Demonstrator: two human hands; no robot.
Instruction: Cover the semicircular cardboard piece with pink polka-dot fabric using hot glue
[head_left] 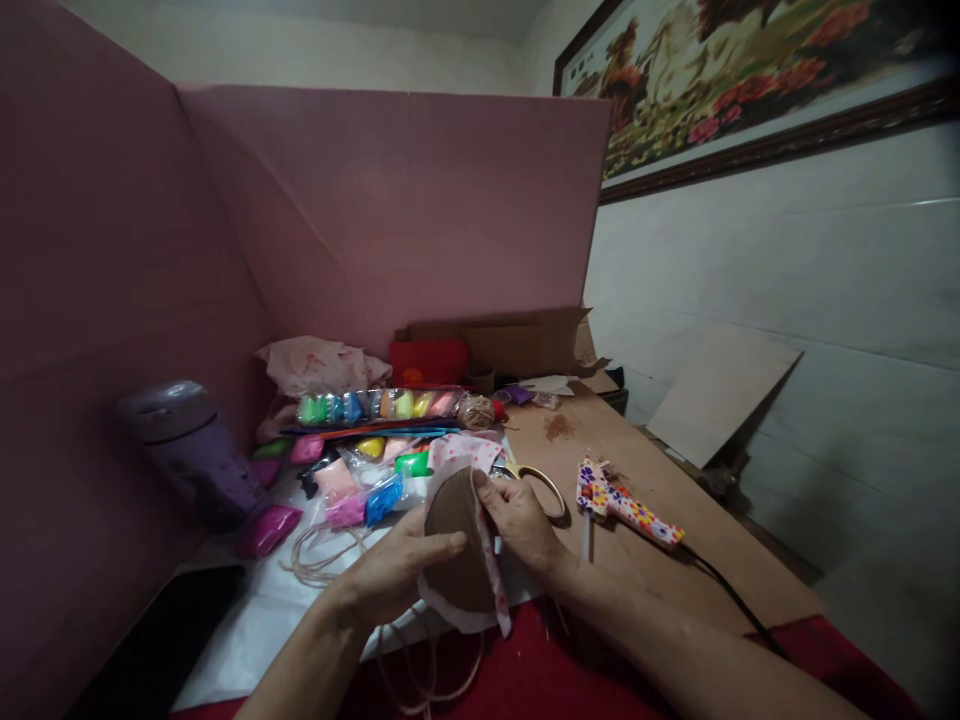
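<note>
A brown cardboard oval (456,555) is backed by white cloth with pink dots (463,455), whose edge folds over the card's right side. My left hand (405,560) holds the card from the left, its thumb lying across the brown face and the other fingers hidden behind. At the upper right edge, my right hand (521,515) pinches the dotted cloth against the card. Gold-handled scissors (547,490) lie just beyond my right hand. Loops of twine (319,555) rest left of my left hand, and more hang below the card.
A flowered glue gun (626,505) with a black cord lies on the brown board (720,560) at the right. Bags of coloured clay (382,500) and a clay tray (382,405) sit behind my hands. A purple tumbler (191,450) and black object (161,640) are at left.
</note>
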